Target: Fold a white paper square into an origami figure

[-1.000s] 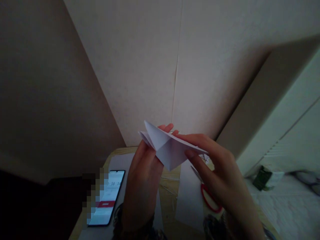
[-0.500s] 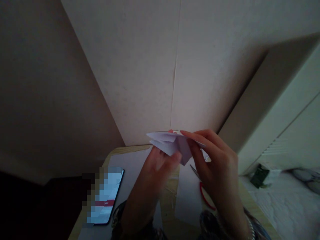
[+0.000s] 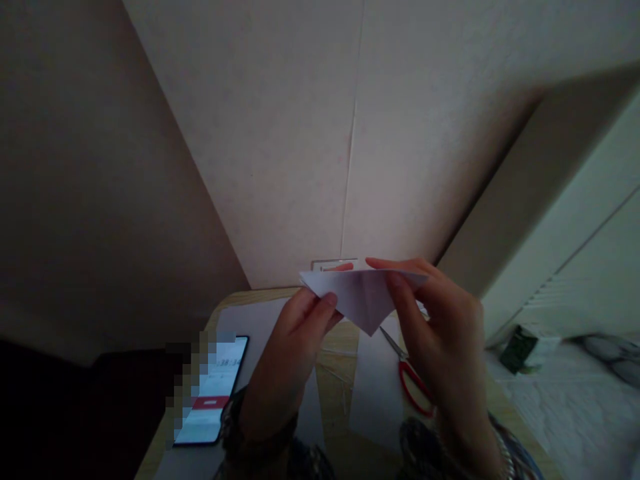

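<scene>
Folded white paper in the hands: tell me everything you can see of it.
The folded paper, apparently thin and white, shows a broad triangular face, long edge uppermost and roughly level, point downward, with a crease toward that point. It is held above the table, left hand and right hand gripping opposite ends, thumbs on the near face. Its far side is hidden.

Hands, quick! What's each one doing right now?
Left hand: holding the folded paper near its left end, thumb in front.
Right hand: holding the same paper near its right end.

The phone (image 3: 216, 385) shows the digits "38:34" on its partly pixelated screen; smaller marks there are unreadable.
</scene>
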A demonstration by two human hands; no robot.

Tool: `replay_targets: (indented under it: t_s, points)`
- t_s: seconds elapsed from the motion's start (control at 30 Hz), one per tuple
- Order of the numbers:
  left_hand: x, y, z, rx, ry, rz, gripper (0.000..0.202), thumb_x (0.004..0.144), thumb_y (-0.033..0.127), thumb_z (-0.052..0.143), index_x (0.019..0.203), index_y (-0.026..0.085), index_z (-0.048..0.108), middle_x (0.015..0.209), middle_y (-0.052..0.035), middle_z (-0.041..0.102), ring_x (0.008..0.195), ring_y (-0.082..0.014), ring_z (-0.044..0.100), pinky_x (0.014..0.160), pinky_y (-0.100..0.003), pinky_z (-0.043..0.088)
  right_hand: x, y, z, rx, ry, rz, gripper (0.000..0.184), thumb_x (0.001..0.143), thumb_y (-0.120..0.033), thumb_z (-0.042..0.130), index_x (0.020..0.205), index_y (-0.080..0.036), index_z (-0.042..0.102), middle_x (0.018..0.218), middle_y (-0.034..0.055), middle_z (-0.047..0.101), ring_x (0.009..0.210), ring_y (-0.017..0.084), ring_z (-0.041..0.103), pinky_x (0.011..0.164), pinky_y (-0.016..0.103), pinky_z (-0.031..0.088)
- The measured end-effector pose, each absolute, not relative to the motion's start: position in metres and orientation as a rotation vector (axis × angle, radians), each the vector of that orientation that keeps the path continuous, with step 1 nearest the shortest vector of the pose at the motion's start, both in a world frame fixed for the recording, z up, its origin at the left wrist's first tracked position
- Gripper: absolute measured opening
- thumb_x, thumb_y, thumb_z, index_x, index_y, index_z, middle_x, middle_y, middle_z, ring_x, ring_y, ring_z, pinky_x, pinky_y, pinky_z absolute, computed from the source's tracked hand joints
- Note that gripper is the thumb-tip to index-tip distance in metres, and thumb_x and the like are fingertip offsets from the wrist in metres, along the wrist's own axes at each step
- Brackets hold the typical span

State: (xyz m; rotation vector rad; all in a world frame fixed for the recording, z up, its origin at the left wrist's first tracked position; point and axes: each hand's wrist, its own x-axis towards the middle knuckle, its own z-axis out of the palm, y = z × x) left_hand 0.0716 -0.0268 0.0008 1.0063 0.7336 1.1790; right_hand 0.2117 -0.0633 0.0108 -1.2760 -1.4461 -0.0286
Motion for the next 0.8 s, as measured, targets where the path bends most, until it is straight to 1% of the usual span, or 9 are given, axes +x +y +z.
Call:
replay_targets:
  t_s: [0.1, 0.13, 0.2, 0.27, 0.33, 0.43, 0.6, 0.7, 0.8]
  points:
    - [0.074, -0.027, 0.0, 1.103, 0.794, 1.198, 0.03, 0.087, 0.021, 0.075, 0.057, 0.021, 0.069, 0.061, 0.0031, 0.07, 0.077, -0.0194, 0.078, 0.073, -0.025, 0.062, 0.213, -0.063, 0.01, -1.335, -1.351, 0.02, 0.026, 0.102, -0.027, 0.056, 0.104, -0.019, 0.081, 0.088, 0.0045, 0.083, 0.071, 0.017, 0.074, 0.062, 0.027, 0.057]
    - [0.074, -0.027, -0.001, 1.106, 0.781, 1.205, 0.031, 0.087, 0.022, 0.075, 0.056, 0.022, 0.068, 0.062, 0.003, 0.07, 0.078, -0.0201, 0.078, 0.074, -0.026, 0.062, 0.213, -0.063, 0.009, -1.343, -1.329, 0.046, 0.026, 0.101, -0.029, 0.057, 0.106, -0.019, 0.08, 0.085, 0.0042, 0.082, 0.067, 0.017, 0.073, 0.058, 0.027, 0.056]
    - [0.075, -0.027, -0.002, 1.115, 0.768, 1.217, 0.024, 0.087, 0.025, 0.076, 0.064, 0.021, 0.072, 0.075, 0.001, 0.077, 0.085, -0.022, 0.079, 0.081, -0.03, 0.064, 0.214, -0.062, 0.008, -1.334, -1.308, 0.102, 0.024, 0.1, -0.03, 0.058, 0.109, -0.021, 0.079, 0.082, 0.003, 0.081, 0.062, 0.017, 0.072, 0.054, 0.028, 0.054]
    - [0.076, -0.027, -0.004, 1.126, 0.76, 1.228, 0.012, 0.089, 0.028, 0.075, 0.082, 0.02, 0.08, 0.096, -0.0022, 0.083, 0.095, -0.0233, 0.08, 0.091, -0.033, 0.063, 0.216, -0.062, 0.007, -1.308, -1.303, 0.156, 0.023, 0.098, -0.03, 0.059, 0.113, -0.024, 0.076, 0.087, 0.0027, 0.08, 0.066, 0.018, 0.073, 0.057, 0.029, 0.056]
    - [0.076, -0.027, -0.006, 1.146, 0.741, 1.246, 0.016, 0.093, 0.028, 0.072, 0.102, 0.019, 0.082, 0.113, -0.0045, 0.083, 0.106, -0.0237, 0.078, 0.097, -0.033, 0.061, 0.216, -0.062, 0.005, -1.269, -1.292, 0.207, 0.023, 0.097, -0.03, 0.062, 0.117, -0.027, 0.072, 0.097, 0.0032, 0.08, 0.077, 0.02, 0.075, 0.065, 0.032, 0.059]
    - [0.077, -0.027, -0.01, 1.159, 0.711, 1.298, 0.022, 0.098, 0.026, 0.068, 0.116, 0.02, 0.08, 0.125, -0.0045, 0.081, 0.117, -0.0218, 0.074, 0.1, -0.029, 0.06, 0.216, -0.063, 0.005, -1.209, -1.273, 0.276, 0.026, 0.095, -0.026, 0.064, 0.12, -0.029, 0.068, 0.106, 0.0024, 0.079, 0.091, 0.021, 0.076, 0.077, 0.034, 0.062]
    - [0.081, -0.027, -0.012, 1.123, 0.689, 1.332, 0.021, 0.097, 0.021, 0.069, 0.115, 0.02, 0.08, 0.121, -0.0035, 0.083, 0.115, -0.0201, 0.075, 0.097, -0.026, 0.061, 0.215, -0.063, 0.008, -1.167, -1.266, 0.348, 0.028, 0.091, -0.017, 0.065, 0.116, -0.029, 0.069, 0.108, -0.001, 0.08, 0.101, 0.016, 0.076, 0.087, 0.028, 0.062]
    - [0.083, -0.028, -0.012, 1.101, 0.651, 1.339, 0.02, 0.098, 0.021, 0.068, 0.113, 0.024, 0.081, 0.12, -0.0002, 0.083, 0.114, -0.0174, 0.076, 0.096, -0.023, 0.061, 0.214, -0.062, 0.009, -1.144, -1.25, 0.373, 0.028, 0.091, -0.015, 0.065, 0.114, -0.029, 0.071, 0.106, -0.0019, 0.08, 0.098, 0.015, 0.076, 0.084, 0.024, 0.063]
    - [0.083, -0.028, -0.012, 1.075, 0.595, 1.345, 0.016, 0.097, 0.022, 0.07, 0.106, 0.026, 0.083, 0.112, 0.0012, 0.084, 0.108, -0.016, 0.078, 0.094, -0.021, 0.061, 0.213, -0.062, 0.009, -1.11, -1.249, 0.44, 0.026, 0.089, -0.014, 0.065, 0.109, -0.029, 0.071, 0.103, -0.0015, 0.081, 0.096, 0.015, 0.077, 0.083, 0.025, 0.065]
